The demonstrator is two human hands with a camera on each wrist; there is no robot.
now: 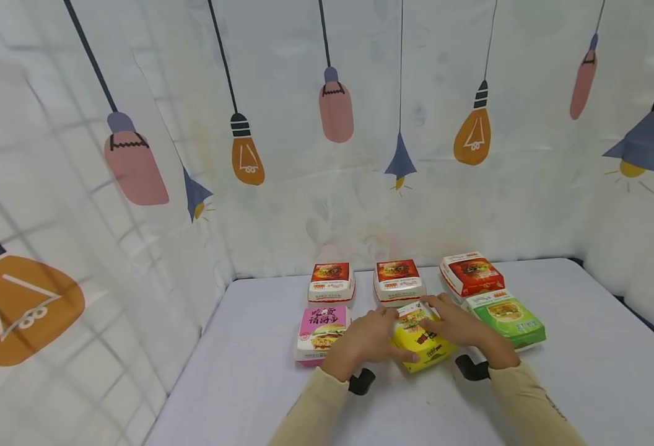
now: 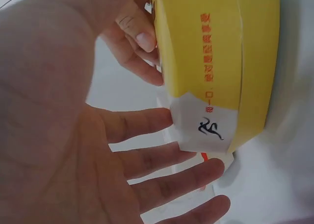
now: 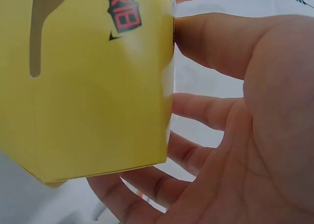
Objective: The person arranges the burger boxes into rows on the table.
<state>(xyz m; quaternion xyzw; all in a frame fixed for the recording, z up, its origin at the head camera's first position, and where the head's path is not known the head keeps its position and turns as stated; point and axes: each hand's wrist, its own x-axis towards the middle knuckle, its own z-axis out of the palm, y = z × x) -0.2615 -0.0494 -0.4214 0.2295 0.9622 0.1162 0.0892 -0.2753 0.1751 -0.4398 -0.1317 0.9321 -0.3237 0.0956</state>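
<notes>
A yellow burger box [image 1: 427, 347] with a white patch and printed lettering sits at an angle between both hands. My left hand [image 1: 368, 337] is at its left side, fingers nearly straight and spread, fingertips [image 2: 164, 118] touching the box. The left thumb lies by the near left corner in the head view. My right hand [image 1: 455, 322] grips the box from the right, its thumb [image 3: 206, 40] against one face and its other fingers bent round the far edge. Whether the box's underside touches the table is hidden.
A pink burger box [image 1: 318, 328] stands left of the hands and a green one [image 1: 508, 316] to the right. Behind are red-and-white boxes: left [image 1: 331, 282], middle [image 1: 398, 280] and right [image 1: 472, 272]. The white table [image 1: 238, 371] meets a lamp-patterned curtain [image 1: 282, 223].
</notes>
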